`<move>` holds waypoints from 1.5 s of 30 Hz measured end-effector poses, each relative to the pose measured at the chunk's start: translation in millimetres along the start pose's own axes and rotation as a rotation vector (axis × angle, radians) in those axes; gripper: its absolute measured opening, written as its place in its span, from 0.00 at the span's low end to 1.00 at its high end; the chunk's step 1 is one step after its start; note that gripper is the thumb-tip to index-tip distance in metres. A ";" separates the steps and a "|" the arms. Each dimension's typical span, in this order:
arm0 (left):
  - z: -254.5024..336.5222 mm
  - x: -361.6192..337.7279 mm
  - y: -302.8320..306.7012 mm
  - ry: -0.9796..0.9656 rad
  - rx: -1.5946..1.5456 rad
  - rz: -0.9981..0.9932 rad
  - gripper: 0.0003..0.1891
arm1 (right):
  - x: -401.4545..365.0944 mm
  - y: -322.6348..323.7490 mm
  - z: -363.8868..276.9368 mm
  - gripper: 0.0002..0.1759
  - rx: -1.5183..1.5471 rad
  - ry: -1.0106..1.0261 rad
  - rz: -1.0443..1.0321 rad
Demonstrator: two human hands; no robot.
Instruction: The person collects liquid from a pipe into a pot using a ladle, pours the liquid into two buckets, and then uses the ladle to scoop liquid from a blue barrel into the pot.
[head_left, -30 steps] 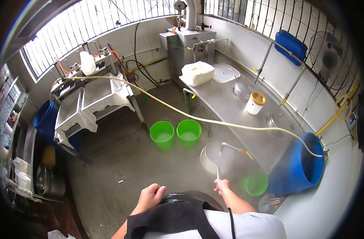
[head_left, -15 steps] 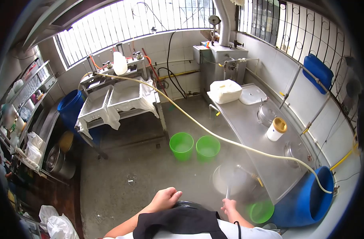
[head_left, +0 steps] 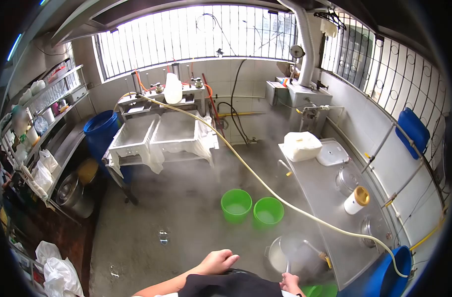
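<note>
My left hand (head_left: 218, 261) hangs low in the middle of the view, fingers loosely curled, holding nothing, just above a black apron. Only part of my right hand (head_left: 290, 282) shows at the bottom edge. It grips a thin metal handle (head_left: 288, 268) that reaches into a steaming steel pot (head_left: 280, 257) on the floor. A tap (head_left: 316, 250) from the steel counter (head_left: 330, 208) hangs over that pot.
Two green buckets (head_left: 236, 204) (head_left: 268, 211) stand on the wet floor ahead. A pale hose (head_left: 265, 185) runs from the cloth-lined trays (head_left: 156, 136) to a blue barrel (head_left: 392, 272) at right. Shelves with pots line the left wall. A person stands at far left.
The view has tilted up, so both hands have slid toward the bottom edge. The right hand still holds the handle in the pot. More steam drifts over the floor.
</note>
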State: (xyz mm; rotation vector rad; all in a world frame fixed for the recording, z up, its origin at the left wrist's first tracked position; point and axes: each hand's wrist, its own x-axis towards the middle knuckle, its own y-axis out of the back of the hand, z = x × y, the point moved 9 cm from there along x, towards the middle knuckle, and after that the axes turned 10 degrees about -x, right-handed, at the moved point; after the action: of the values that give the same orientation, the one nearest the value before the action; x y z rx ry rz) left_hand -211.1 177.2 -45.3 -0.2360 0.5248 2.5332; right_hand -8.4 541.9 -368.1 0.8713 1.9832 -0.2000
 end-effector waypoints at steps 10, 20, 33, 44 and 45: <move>1.3 92.9 41.0 -0.074 0.011 -0.237 0.21 | -29.3 -45.1 -50.1 0.05 0.143 -0.027 0.028; -86.0 154.1 -6.9 -0.029 0.160 -0.437 0.19 | -57.9 -45.8 -70.4 0.11 0.180 -0.008 0.110; -66.1 188.4 -133.6 0.086 0.304 -0.580 0.22 | -29.6 1.7 -59.0 0.10 0.035 -0.017 0.097; -124.7 198.2 -346.7 0.400 0.123 -0.891 0.28 | -24.5 12.4 -68.6 0.12 0.096 -0.027 0.067; -146.6 195.0 -363.7 0.551 -0.003 -0.886 0.29 | -22.4 11.7 -66.5 0.12 0.098 -0.031 0.070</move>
State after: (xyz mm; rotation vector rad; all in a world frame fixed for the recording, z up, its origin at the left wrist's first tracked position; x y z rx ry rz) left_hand -170.3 492.2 -346.9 -0.9490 0.4703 1.5857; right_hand -39.7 570.0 -310.8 0.9933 1.9236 -0.2709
